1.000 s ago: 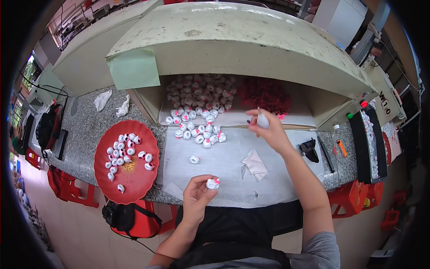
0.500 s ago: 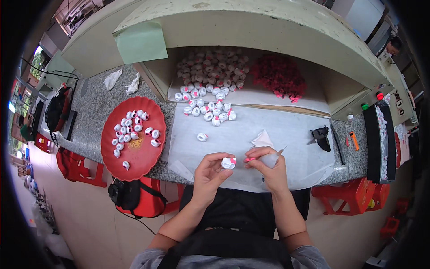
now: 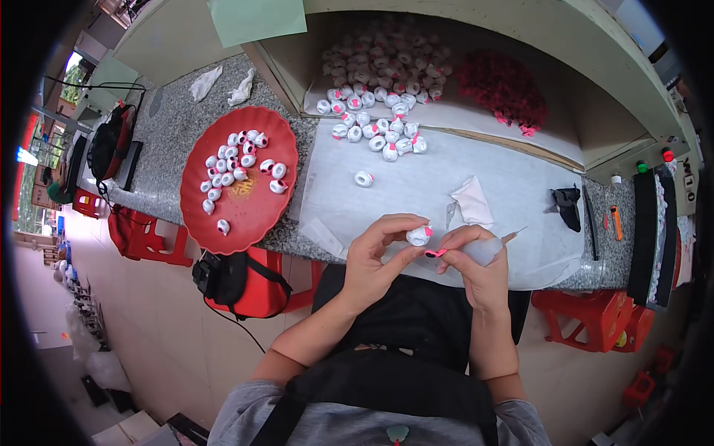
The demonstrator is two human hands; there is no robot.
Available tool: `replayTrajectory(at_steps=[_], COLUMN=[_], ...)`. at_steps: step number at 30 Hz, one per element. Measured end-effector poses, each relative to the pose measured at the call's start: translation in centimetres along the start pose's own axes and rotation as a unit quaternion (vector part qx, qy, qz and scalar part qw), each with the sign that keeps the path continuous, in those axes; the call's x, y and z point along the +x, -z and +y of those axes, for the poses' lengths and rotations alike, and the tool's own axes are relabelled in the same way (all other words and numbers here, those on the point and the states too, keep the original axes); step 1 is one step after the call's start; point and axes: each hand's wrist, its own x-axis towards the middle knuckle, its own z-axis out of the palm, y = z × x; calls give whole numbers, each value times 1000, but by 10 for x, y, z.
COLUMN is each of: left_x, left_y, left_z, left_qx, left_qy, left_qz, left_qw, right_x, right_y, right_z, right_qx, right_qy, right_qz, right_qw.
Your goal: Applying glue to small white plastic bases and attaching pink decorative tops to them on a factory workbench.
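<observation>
Between the fingertips of my left hand (image 3: 368, 260) is a small rounded white piece (image 3: 418, 237) with a pink patch on its right side. My right hand (image 3: 485, 276) pinches a small pink piece (image 3: 433, 253) with a dark face, close below the white piece; whether the two touch I cannot tell. Tucked in that same hand is a translucent squeeze bottle (image 3: 486, 251) with a thin needle tip pointing right. Both hands are over the near edge of a white sheet (image 3: 335, 201). One loose white piece (image 3: 364, 178) lies on the sheet beyond my left hand.
A scalloped red plate (image 3: 195, 229) at left bears several white pieces. Under the shelf (image 3: 291, 70) are heaped white pieces (image 3: 387, 63) and pink ones (image 3: 502, 93). A crumpled tissue (image 3: 472, 201), black wrapping (image 3: 567, 208) and orange cutter (image 3: 616, 223) lie at right.
The pink piece has come nearer the white piece and turned, so its dark face shows. My whole view has shifted, with the bench sitting farther right in the picture.
</observation>
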Motion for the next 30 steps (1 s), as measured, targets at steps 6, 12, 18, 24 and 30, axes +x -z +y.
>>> replayTrajectory(at_steps=[6,12,18,24,30], left_x=[-1,1,-2,-3,-9], left_y=[-3,-1,2,3,6], left_z=[3,4,6,10,4], left_qx=[42,54,-67,-125,-129], left_qy=[-11,-33,23,67,53], left_qz=[3,-41,-38,-42,-65], left_qw=[999,997,997,989,988], right_x=[2,2,2,1,-1], right_y=[-7,-8,-9,-10,-4], right_z=[8,10,16,9,12], right_qx=[-11,-9,-39,-75,-92], right_qy=[-5,7,39,37,36], right_qz=[16,32,43,-40,-75], right_qw=[1000,999,998,996,992])
